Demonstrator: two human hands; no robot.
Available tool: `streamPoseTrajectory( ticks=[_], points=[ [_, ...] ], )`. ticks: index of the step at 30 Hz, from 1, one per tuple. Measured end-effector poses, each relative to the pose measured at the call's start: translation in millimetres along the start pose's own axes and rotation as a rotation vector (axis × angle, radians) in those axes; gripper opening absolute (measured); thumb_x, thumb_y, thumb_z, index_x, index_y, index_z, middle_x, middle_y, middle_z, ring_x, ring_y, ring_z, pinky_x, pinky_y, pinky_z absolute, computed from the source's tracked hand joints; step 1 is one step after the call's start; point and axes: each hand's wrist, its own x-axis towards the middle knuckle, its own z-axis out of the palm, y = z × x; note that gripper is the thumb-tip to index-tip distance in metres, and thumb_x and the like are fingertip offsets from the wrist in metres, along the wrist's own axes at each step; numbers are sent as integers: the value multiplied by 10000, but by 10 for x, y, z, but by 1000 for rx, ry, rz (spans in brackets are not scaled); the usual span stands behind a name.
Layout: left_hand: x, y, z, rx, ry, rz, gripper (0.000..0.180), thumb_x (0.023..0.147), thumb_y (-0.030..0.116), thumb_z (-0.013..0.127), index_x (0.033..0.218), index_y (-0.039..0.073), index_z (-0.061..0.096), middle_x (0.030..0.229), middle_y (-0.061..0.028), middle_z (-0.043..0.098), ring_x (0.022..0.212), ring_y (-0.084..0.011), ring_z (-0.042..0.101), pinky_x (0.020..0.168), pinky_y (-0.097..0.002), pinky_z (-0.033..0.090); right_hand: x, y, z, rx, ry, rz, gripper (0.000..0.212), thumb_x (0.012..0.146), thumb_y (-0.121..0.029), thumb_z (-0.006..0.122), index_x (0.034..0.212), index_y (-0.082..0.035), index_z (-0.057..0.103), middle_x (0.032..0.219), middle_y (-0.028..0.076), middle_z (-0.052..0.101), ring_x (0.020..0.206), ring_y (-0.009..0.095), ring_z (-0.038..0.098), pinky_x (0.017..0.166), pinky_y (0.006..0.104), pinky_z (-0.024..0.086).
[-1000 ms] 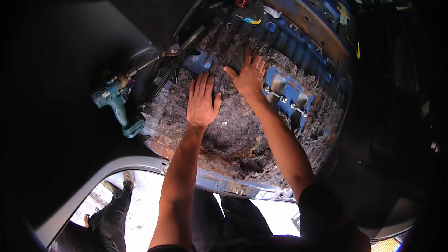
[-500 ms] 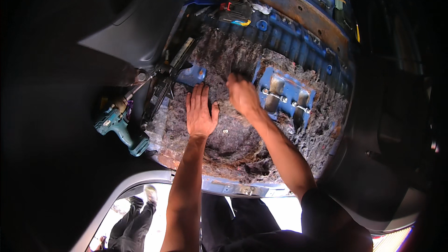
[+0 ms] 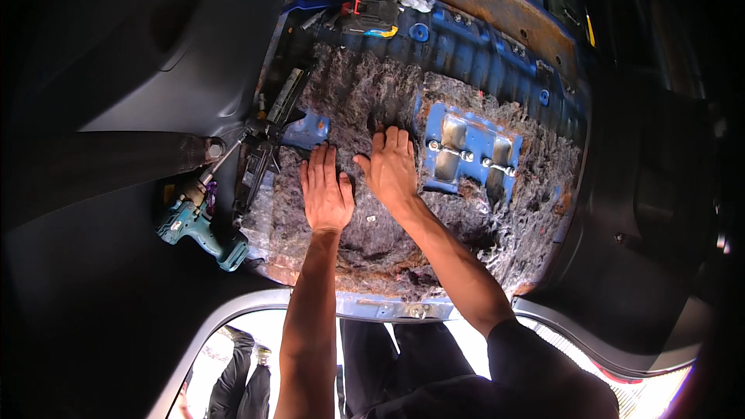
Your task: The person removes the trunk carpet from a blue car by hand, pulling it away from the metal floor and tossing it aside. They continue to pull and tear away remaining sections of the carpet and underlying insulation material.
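My left hand (image 3: 326, 192) lies palm down on grey, fibrous felt padding (image 3: 396, 260), fingers stretched out and pointing away from me. Just to its right, my right hand (image 3: 391, 167) also presses flat on the felt, with the thumb out to the side. Neither hand holds anything. A blue metal panel (image 3: 442, 181) with two short bolted silver bars sits in a cut-out right of my right hand. Beyond the left fingertips, another patch of bare blue metal (image 3: 309, 130) shows through. What lies beneath my palms is hidden.
A teal cordless power tool (image 3: 203, 231) rests at left by a black metal mechanism (image 3: 264, 143). Farther off, a black battery-like block (image 3: 371, 15) sits on ribbed blue metal (image 3: 481, 50). Dark trim panels flank both sides. A person's legs (image 3: 240, 380) show outside, lower left.
My right hand has gone from a closed, blurred fist to lying flat with fingers out, slightly nearer me. My left hand stays flat on the felt. The view has shifted slightly.
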Motion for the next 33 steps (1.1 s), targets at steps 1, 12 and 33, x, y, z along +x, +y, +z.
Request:
streamPoseTrajectory(
  ticks=[1,12,33],
  points=[
    [5,-4,5,-2,1,-3,559,1175,328,408,1663,57,450,1705,-190,481,1625,-393,403,1355,-610,260,-17,0,37,5,27,21,527,1013,-342,800,1224,127,684,1267,312,642,1176,411,610,1020,506,537],
    [-4,-25,10,-49,10,0,551,1204,343,338,1665,66,454,1721,-176,474,1640,-381,387,1367,-606,248,-231,72,-74,226,-403,63,192,975,-94,693,1080,58,745,897,313,789,843,454,800,876,545,646],
    [-107,-101,111,-289,176,-27,539,1070,252,557,1508,-62,560,1607,-296,550,1603,-446,425,1392,-587,250,-604,129,200,-130,-13,-260,647,981,-454,817,1342,75,722,1343,277,702,1269,492,639,1064,560,517]
  ],
)
